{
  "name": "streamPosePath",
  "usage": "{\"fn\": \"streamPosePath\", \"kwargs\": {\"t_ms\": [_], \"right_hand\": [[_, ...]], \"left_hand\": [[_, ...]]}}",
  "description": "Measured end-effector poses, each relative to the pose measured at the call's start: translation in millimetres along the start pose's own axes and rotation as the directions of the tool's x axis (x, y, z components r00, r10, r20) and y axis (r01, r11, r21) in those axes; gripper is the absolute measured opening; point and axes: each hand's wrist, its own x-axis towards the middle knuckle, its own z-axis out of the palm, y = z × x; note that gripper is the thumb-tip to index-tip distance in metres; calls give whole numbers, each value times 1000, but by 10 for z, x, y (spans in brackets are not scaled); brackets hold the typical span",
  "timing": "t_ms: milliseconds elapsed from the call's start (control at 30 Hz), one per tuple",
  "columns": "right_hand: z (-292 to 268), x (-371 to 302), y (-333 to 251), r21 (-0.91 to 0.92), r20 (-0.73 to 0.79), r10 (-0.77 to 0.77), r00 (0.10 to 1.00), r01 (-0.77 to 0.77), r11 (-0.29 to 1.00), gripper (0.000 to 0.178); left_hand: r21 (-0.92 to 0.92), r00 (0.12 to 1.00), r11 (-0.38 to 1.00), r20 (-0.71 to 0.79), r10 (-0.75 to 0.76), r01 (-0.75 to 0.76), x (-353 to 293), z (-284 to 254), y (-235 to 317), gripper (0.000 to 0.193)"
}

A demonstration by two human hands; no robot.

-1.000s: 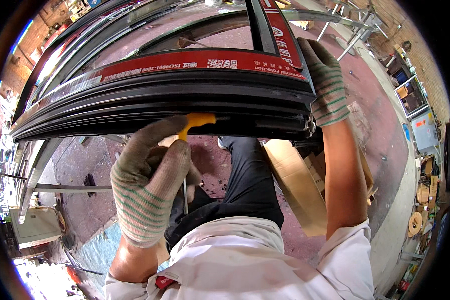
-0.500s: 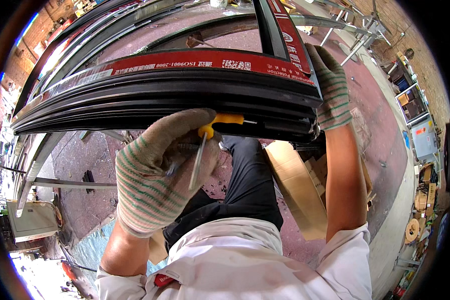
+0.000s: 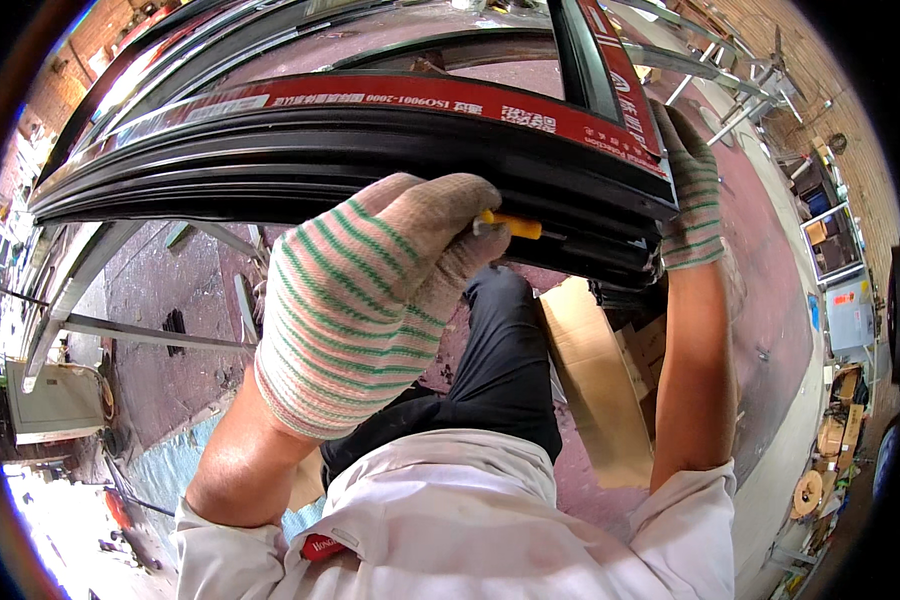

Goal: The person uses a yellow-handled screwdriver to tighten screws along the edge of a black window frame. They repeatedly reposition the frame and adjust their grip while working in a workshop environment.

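My left hand [image 3: 370,290], in a white knit glove with green stripes, is closed round a yellow-handled tool [image 3: 515,225]. A thin metal shaft runs from the yellow end toward the right, close against the grooved black edge of a window frame [image 3: 370,150]. Red protective film with white print covers the frame's top face. At its right-hand corner my gloved right hand [image 3: 692,185] grips the frame from the outer side; its fingertips are partly out of sight behind the corner. My left fingers hide the rest of the tool.
An open cardboard box [image 3: 595,385] stands on the floor below the frame's right end. Metal support bars [image 3: 155,335] cross under the left part. A grey metal box [image 3: 55,400] lies at far left; shelves of parts [image 3: 835,240] line the right wall.
My left hand has turned over and moved up and right, bringing its back into view; the tool's downward metal shaft is now hidden. The frame has shifted slightly right in the picture.
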Motion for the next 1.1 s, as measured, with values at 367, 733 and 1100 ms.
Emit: {"fn": "streamPosePath", "kwargs": {"t_ms": [367, 733, 1100], "right_hand": [[0, 35, -74, -118, -36, 85, 996, -89, 989, 37], [15, 9, -84, -181, -25, 76, 997, -79, 980, 40], [-152, 140, 99, -64, 44, -74, 996, 77, 995, 36]], "left_hand": [[37, 997, 998, 60, -44, 41, 39, -24, 109, 19], [23, 999, 1000, 49, -1, 0, 94, -24, 52, 15], [100, 989, 994, 147, 28, -43, 163, -66, 67, 16]]}}
